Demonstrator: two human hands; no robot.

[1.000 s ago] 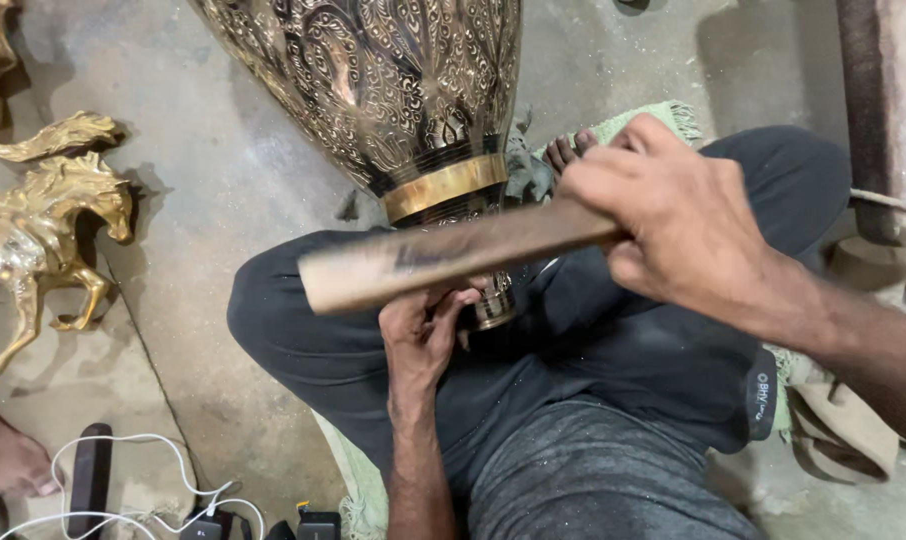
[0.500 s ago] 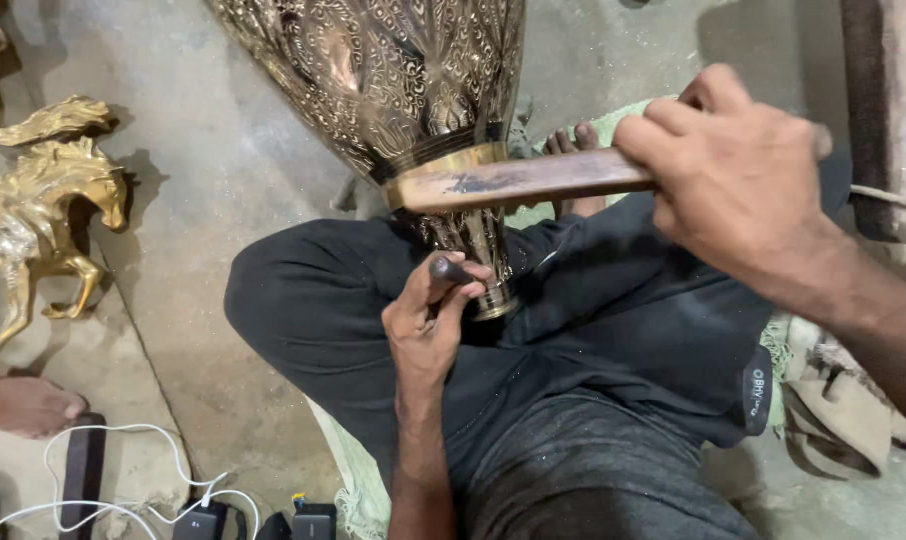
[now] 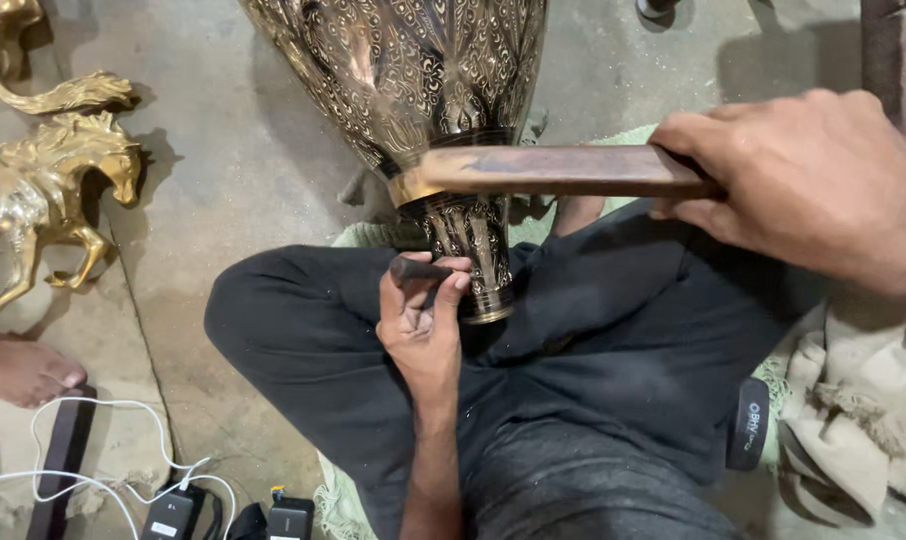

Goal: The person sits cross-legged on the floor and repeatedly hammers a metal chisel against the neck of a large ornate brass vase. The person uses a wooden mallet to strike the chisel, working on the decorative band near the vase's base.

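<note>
A large engraved brass vase [image 3: 413, 90] lies tilted with its narrow foot resting on my crossed legs in dark trousers. My left hand [image 3: 423, 325] grips a short dark metal chisel [image 3: 418, 268], its tip set against the vase's foot [image 3: 473, 255]. My right hand [image 3: 803, 185] is closed around one end of a flat wooden mallet stick [image 3: 553, 170], raised level above the chisel and in front of the vase's neck.
A golden horse figurine [image 3: 43, 190] stands on the concrete floor at the left, another brass piece above it. A bare foot [image 3: 18, 368] shows at the left edge. White cable and black chargers [image 3: 173, 510] lie at the bottom left. Crumpled cloth [image 3: 853, 410] sits at the right.
My right hand has lifted the wooden stick up and to the right, away from the chisel. My left hand keeps the chisel on the vase's foot.
</note>
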